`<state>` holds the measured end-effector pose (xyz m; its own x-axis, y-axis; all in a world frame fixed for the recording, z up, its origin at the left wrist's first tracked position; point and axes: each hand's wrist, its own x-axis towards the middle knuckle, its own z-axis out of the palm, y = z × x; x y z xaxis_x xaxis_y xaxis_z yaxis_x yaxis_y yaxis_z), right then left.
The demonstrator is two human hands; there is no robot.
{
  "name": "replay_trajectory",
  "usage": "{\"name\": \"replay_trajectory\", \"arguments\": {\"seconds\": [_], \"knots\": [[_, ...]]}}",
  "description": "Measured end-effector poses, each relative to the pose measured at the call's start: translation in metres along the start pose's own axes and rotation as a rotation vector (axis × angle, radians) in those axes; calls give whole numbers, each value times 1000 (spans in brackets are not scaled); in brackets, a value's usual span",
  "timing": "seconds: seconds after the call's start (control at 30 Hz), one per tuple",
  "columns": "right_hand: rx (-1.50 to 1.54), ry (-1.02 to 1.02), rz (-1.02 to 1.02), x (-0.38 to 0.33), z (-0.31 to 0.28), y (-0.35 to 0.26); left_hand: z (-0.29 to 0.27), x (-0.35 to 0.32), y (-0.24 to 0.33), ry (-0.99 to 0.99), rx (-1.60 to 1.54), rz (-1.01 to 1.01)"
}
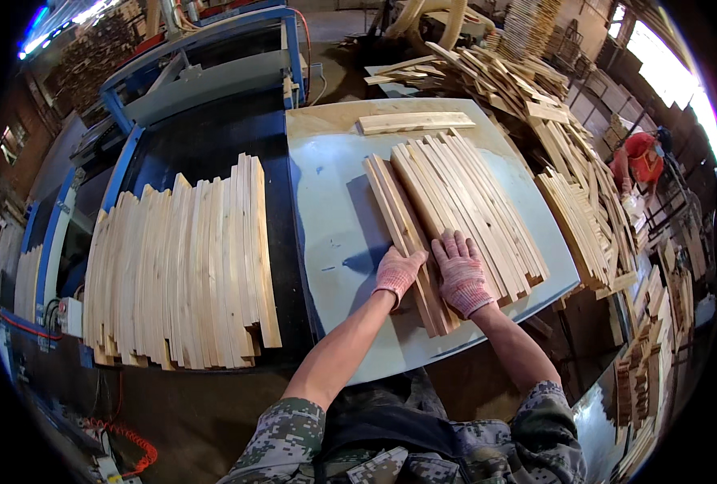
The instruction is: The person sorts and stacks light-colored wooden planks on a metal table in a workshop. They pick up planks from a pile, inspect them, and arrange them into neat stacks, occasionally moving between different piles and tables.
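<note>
Person's gloved left hand (399,271) curled at a narrow row of boards (401,216), grip unclear, right hand (462,276) flat, fingers slightly spread, on a wider row (475,210), both on a pale-blue table (326,189)

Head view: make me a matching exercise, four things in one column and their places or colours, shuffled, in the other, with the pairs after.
Column 1
1. Left hand
2. Right hand
3. Loose wood
4. Coiled hose

Column 2
A. Lying crosswise at the far end of the pale blue table
B. On the narrow group of boards
C. Orange-red, near the picture's lower left
D. Fingers spread, on the wide stack of boards

Right pairs: 1-B, 2-D, 3-A, 4-C
</note>
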<state>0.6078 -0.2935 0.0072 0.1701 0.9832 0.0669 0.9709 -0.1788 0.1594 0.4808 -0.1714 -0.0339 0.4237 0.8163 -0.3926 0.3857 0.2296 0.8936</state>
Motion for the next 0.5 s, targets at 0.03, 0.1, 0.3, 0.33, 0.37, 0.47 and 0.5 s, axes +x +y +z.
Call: {"name": "replay_trajectory", "arguments": {"seconds": [0.03, 0.1, 0.3, 0.33, 0.37, 0.47, 0.5], "knots": [[-52, 16, -7, -3, 0, -6, -2, -3, -4, 8, 12, 6], [-31, 26, -25, -4, 4, -11, -3, -7, -3, 29, 41, 26], [444, -11, 301, 11, -5, -14, -14, -24, -4, -34, -50, 142], [457, -148, 355, 24, -14, -16, -6, -13, -21, 38, -28, 213], [576, -162, 349, 29, -19, -24, -4, -8, -38, 124, -5, 285], [907, -69, 335, 38, 1, -30, -28, -47, -16, 104, 140, 348], [951, -32, 297, 41, 11, -34, -34, -53, -16, 106, 236, 342]]}}
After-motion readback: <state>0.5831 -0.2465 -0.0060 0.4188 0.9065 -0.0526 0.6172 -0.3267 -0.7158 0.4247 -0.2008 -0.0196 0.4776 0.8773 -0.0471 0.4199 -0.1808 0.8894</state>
